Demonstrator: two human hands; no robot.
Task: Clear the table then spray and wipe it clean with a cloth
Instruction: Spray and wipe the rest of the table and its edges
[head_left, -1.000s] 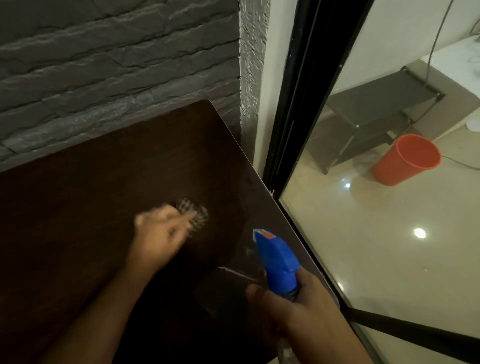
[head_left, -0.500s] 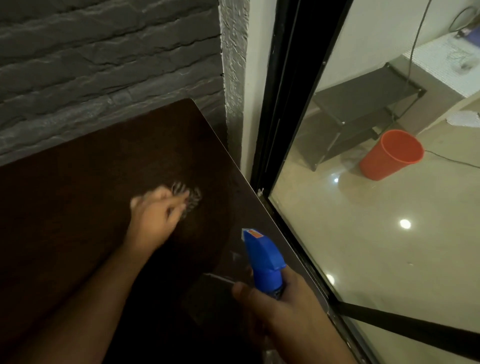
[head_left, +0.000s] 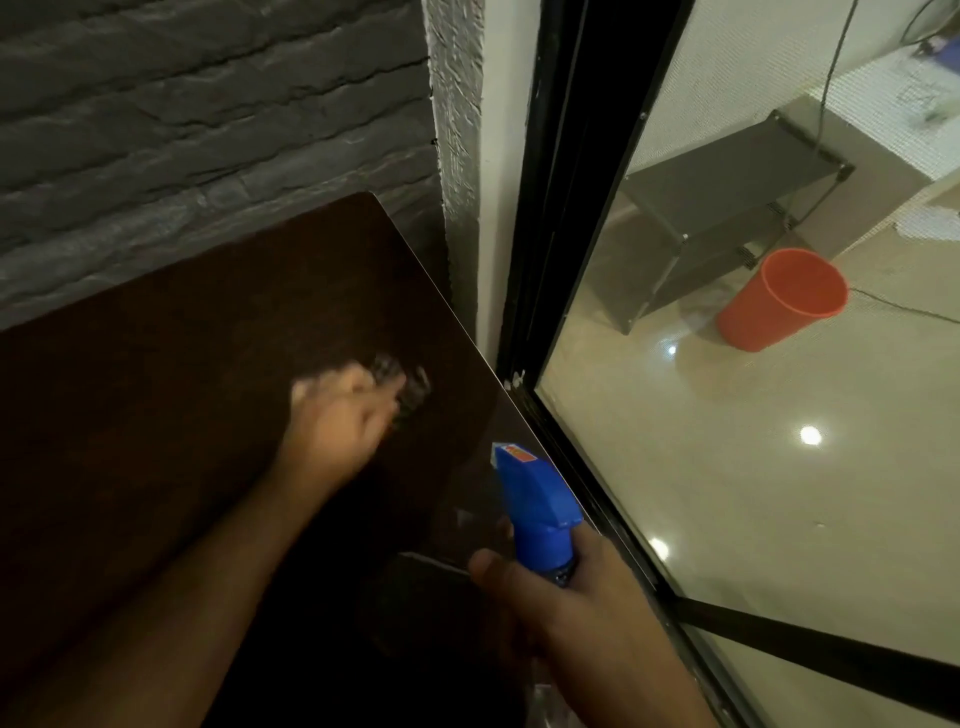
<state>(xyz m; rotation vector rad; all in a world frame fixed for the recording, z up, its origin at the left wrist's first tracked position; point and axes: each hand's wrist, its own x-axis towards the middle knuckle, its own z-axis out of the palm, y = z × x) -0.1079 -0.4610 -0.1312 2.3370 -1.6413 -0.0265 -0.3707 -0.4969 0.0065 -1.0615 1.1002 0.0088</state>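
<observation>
A dark brown table fills the left half of the view. My left hand, blurred by motion, holds a checked cloth pressed against the tabletop near its right edge. My right hand grips the neck of a spray bottle with a blue trigger head, held upright over the table's near right corner. The bottle's body is hidden behind my hand.
A grey brick wall stands behind the table. A black-framed glass pane runs along the table's right edge. Beyond the glass are an orange bucket and a grey step stool on a shiny floor.
My left hand with the cloth has slid back and forth over the tabletop and now lies closer to the right edge. The spray bottle has stayed in my right hand.
</observation>
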